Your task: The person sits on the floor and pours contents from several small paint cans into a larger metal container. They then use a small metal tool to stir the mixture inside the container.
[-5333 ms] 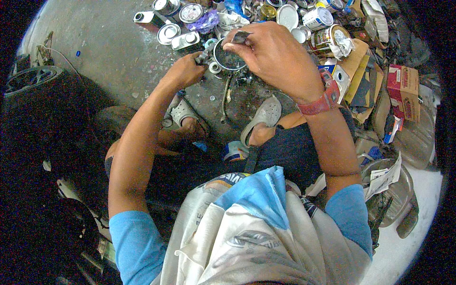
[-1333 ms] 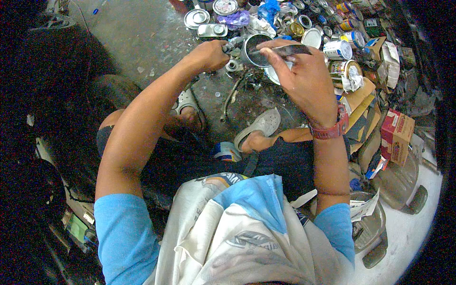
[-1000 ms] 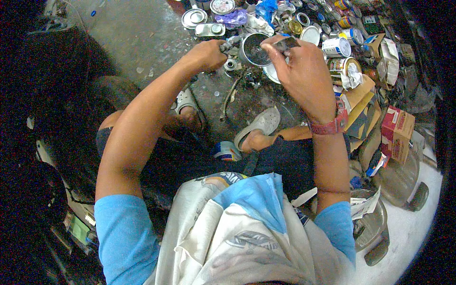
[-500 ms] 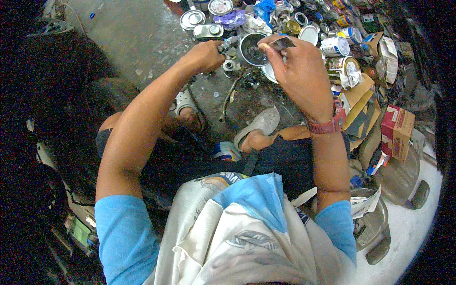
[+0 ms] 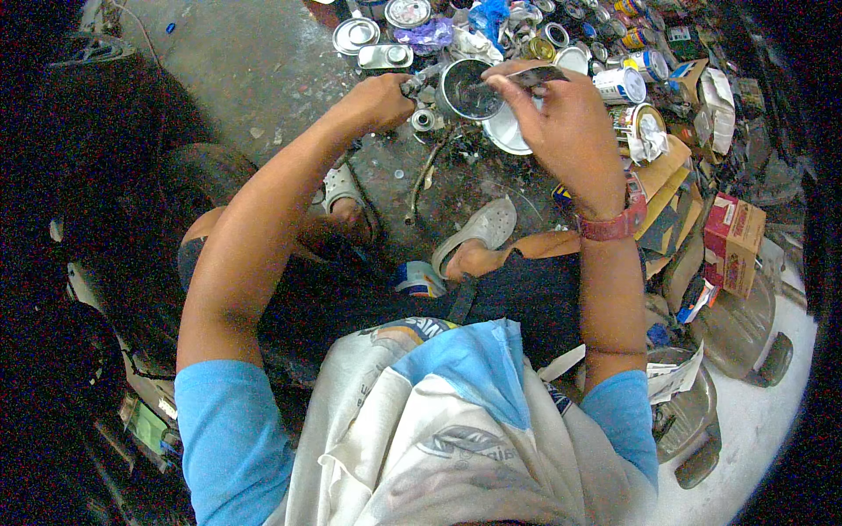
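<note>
A round metal cup (image 5: 472, 91) with a pale rim and grey-streaked, dark inside is held out ahead of me, its mouth tilted toward me. My left hand (image 5: 384, 103) is closed around a silvery grip at the cup's left side. At the right rim, my right hand (image 5: 561, 123) pinches a thin dark flat piece (image 5: 537, 76); its exact kind is unclear. The right fingertips are by the cup's mouth. Below them lies a round white lid (image 5: 509, 131). A small silvery round fitting (image 5: 424, 120) shows under the grip; whether it joins the cup I cannot tell.
Paint cans (image 5: 619, 86), lids (image 5: 356, 36) and a flat metal tin (image 5: 385, 57) crowd the floor ahead and right. A purple plastic bag (image 5: 424, 35), red-and-brown carton (image 5: 733, 244) and grey plastic chairs (image 5: 741, 329) stand around. A stick (image 5: 424, 182) lies between my feet.
My right hand has shifted slightly right with the dark piece, which now lies flatter. More of the white lid shows beneath. The left hand and cup have barely moved.
</note>
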Motion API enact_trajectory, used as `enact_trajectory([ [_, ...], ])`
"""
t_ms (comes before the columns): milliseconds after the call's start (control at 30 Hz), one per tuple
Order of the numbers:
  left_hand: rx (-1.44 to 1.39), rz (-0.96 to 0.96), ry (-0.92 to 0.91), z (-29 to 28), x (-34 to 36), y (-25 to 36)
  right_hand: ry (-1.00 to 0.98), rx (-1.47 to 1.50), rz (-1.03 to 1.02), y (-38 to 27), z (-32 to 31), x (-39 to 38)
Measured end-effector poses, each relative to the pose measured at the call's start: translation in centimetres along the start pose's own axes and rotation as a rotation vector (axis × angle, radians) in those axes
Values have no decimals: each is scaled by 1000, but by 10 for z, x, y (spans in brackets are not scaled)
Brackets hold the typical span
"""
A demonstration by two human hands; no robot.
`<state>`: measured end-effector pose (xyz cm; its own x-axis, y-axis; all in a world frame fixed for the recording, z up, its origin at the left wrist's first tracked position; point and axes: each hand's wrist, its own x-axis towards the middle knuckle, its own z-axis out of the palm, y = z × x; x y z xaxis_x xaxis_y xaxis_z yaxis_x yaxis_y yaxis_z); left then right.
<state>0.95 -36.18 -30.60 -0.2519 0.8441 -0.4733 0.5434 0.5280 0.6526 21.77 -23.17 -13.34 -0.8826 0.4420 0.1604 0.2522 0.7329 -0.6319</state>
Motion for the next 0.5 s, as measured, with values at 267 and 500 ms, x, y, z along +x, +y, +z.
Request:
enact_trajectory([
  [267, 55, -32, 33, -3, 3, 1, -82, -399, 40, -3, -9, 2],
  [500, 47, -35, 55, 0, 2, 1, -41, -224, 27, 2, 2, -3],
])
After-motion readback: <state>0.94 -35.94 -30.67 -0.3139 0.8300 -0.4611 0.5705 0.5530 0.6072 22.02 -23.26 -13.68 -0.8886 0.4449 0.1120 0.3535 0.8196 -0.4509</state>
